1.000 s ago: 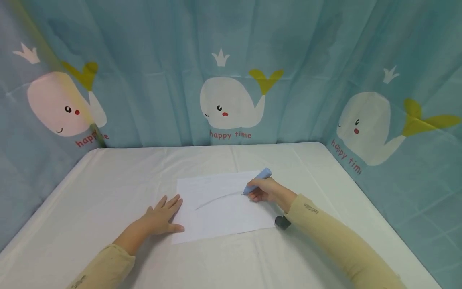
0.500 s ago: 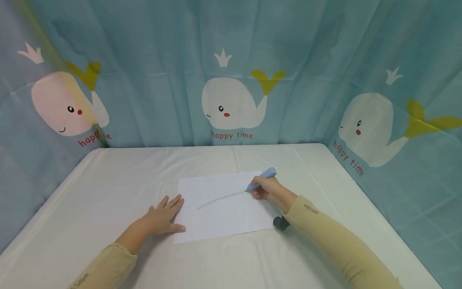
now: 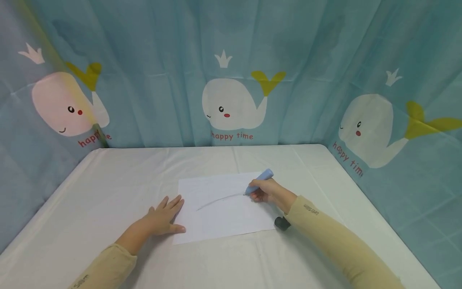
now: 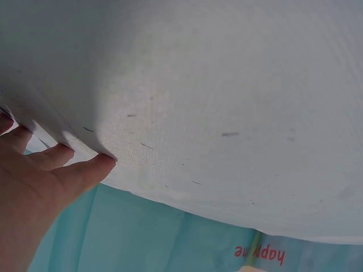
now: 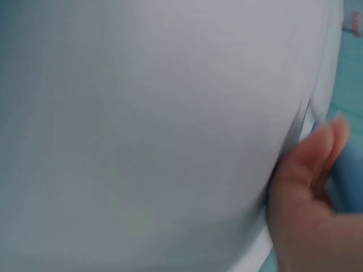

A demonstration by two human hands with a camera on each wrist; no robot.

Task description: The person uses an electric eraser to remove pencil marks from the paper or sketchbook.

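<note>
A white sheet of paper lies on the white-covered table, with one thin, slightly curved grey line drawn across it. My left hand rests with spread fingers at the sheet's left edge; the left wrist view also shows this hand, fingertips on the white surface. Near the right end of the line, my right hand grips a thick light-blue pen between thumb and fingers. The pen slants up to the right, its thin tip at the line's end. In the right wrist view the hand and pen are blurred.
The table has a wrinkled white cover. Blue curtains with whale prints hang along its back and sides. A small black object sits beneath the right sleeve by the paper's corner.
The pen tip shifts slightly up and right, then back down and left to the line's end. My left hand stays in place on the sheet's edge.
</note>
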